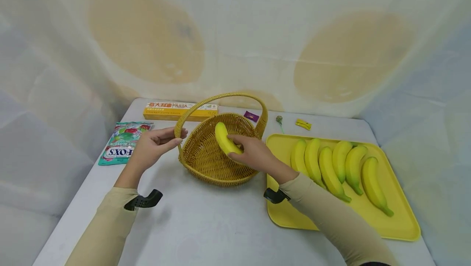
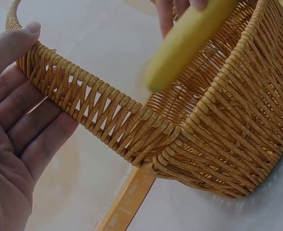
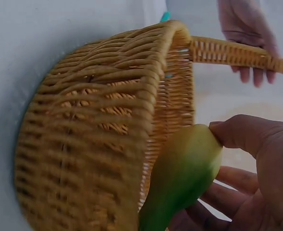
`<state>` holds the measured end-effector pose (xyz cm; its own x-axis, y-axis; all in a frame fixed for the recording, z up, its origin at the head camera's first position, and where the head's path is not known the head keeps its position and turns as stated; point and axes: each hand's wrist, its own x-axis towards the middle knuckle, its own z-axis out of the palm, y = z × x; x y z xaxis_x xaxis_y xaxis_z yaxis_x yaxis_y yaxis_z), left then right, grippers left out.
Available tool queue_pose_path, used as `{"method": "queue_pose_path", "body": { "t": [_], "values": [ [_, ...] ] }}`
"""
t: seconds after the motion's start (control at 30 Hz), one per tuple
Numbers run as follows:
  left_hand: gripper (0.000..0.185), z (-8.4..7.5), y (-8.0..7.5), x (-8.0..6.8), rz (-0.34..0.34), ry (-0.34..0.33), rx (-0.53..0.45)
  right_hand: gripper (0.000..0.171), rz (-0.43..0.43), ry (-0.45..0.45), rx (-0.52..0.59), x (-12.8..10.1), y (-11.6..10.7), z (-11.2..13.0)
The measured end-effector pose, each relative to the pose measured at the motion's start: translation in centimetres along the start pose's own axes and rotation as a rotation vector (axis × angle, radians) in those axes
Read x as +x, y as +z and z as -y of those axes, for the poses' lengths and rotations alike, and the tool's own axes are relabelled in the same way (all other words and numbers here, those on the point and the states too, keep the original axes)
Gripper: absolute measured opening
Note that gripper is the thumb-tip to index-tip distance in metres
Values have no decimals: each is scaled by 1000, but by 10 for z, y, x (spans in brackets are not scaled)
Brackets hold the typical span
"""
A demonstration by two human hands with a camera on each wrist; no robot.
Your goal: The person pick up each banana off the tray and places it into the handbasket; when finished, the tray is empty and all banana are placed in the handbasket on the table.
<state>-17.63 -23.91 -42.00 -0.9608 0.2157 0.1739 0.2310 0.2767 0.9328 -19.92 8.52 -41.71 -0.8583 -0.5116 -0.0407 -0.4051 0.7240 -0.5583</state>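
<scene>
The bench [image 1: 206,225] is covered in a pale cloth and carries every item. At its right side lies a yellow tray [image 1: 401,225] holding six bananas [image 1: 340,166] side by side. A woven basket [image 1: 209,164] with a hoop handle [image 1: 220,98] stands at the centre, just beside the left edge of the tray. Behind the basket lies a yellow pasta box [image 1: 165,111]. A candy bag [image 1: 123,141] lies flat at the left. Three small items, a purple sweet [image 1: 251,116], a lollipop [image 1: 279,121] and a yellow sweet [image 1: 303,124], lie near the rear edge.

The left hand [image 1: 154,145] touches the handle near its left base, with fingers straight and the thumb along the top of the weave. The right hand [image 1: 252,151] grips one banana [image 1: 225,138] with curled fingers. This banana sits over the opening of the basket, above its floor, and tilts away from the person.
</scene>
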Motion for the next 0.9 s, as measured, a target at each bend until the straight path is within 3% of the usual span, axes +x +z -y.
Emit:
{"method": "queue_pose_path", "body": {
  "t": [0.27,0.53,0.9],
  "values": [
    [43,1,0,1,0,3,8,60,106,29,-32,28,30,12],
    [42,0,0,1,2,0,8,64,162,33,-69,41,60,22],
    [42,0,0,0,1,-5,31,72,235,39,-23,41,68,29]
  ]
}}
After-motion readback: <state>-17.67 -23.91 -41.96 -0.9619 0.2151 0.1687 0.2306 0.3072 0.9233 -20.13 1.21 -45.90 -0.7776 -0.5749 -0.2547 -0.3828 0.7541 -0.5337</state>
